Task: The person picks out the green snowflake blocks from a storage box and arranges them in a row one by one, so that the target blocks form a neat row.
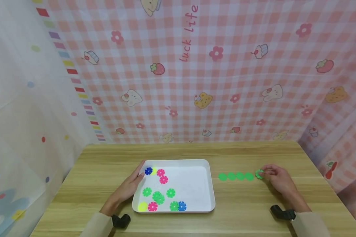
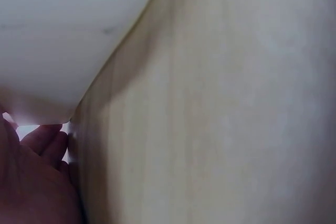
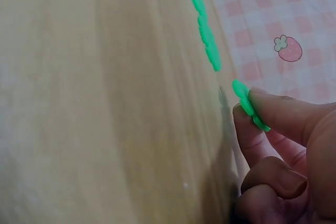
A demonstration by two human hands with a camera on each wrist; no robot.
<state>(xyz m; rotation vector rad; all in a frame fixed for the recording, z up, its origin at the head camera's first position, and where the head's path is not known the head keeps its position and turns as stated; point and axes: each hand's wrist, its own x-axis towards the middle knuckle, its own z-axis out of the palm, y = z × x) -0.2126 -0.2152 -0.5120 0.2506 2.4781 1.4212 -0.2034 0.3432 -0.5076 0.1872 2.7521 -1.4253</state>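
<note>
Checked cloth [image 1: 192, 82] backs the table [image 1: 243, 217]. The left hand [image 1: 128, 187] grips the tray [image 1: 192, 184] of coloured discs [image 1: 158, 197] on its left; right of it, the right hand [image 1: 280, 180], angled inward, pinches a green disc [image 3: 244, 101].

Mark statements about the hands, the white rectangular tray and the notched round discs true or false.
The right hand pinches a green, round, notched, plastic-looking disc. True.
The left hand pinches a disc too. False: it grips the white rectangular tray by its left side.
Four more green discs line up on the wood-grain table, right of the tray. True.
The tray holds only green discs. False: pink discs, yellow discs and blue discs lie there too.
</note>
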